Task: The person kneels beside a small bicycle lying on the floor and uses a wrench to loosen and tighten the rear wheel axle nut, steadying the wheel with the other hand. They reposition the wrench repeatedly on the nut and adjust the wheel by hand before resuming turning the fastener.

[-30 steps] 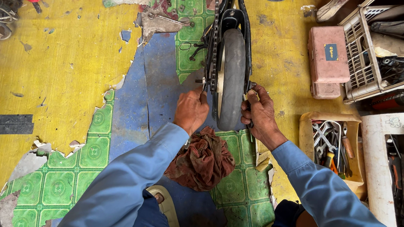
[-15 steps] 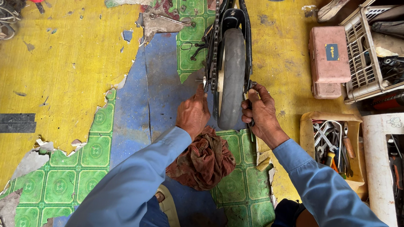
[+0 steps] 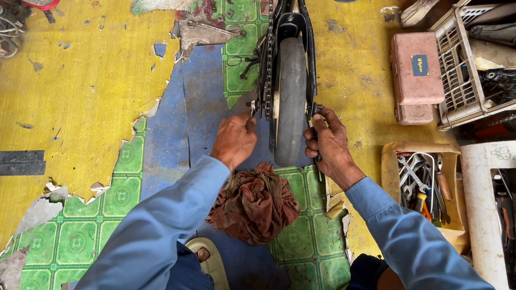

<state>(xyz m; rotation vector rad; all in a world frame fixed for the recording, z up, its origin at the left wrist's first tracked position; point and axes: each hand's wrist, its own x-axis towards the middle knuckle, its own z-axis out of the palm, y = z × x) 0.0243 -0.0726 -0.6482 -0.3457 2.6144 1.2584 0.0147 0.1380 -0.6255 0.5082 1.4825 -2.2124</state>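
We've got both hands at the rear axle of the upside-down bicycle wheel [image 3: 290, 98], which stands upright on the patchy floor ahead of us: left hand [image 3: 234, 141] pinched shut on something small at the chain [image 3: 269, 54] side (a nut, probably; too small to tell), right hand [image 3: 330, 146] wrapped closed around the frame stay [image 3: 311, 63] opposite. We judge this as the axle-fastener step, so next calls for steady bracing right while turning left; rag [image 3: 254, 203] lies just below.
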